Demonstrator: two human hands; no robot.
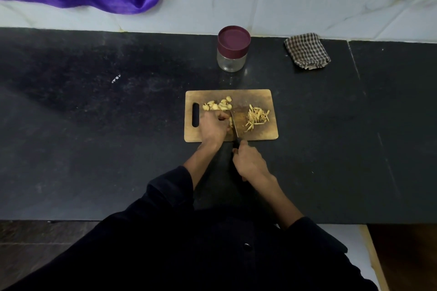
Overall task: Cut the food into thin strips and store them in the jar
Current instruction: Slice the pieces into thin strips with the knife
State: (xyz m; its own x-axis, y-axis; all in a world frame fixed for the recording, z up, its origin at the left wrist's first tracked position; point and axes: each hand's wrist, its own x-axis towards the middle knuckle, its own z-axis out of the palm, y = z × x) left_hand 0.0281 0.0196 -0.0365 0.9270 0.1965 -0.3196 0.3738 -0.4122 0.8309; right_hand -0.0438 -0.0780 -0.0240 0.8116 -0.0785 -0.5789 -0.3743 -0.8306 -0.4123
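Your right hand [251, 163] was nearest you, just off the near edge of the cutting board [260, 136], its fingers wrapped round the dark handle of the knife [234, 125]. The blade ran away from you, along the board's short axis, leaning slightly to the left at its tip. That line was what the next cut depended on: the blade stood between the piece being cut on its left and the finished work on its right.

Your left hand [212, 126] lay on the board immediately left of the blade, fingers curled down over a small pale piece of food [229, 121] and pinning it. The fingertips were very near the edge; I judged this the principal hazard.

To the right of the blade, apart from it, the cut strips [257, 117] lay in a loose pile. Beyond your left hand, towards the board's far side, the uncut slices [218, 105] waited, nearer your left hand than your right.

Further back, well apart from the board on the dark counter [94, 125], the jar [233, 49] stood upright with its maroon lid on. A folded checked cloth [307, 51] lay to its right
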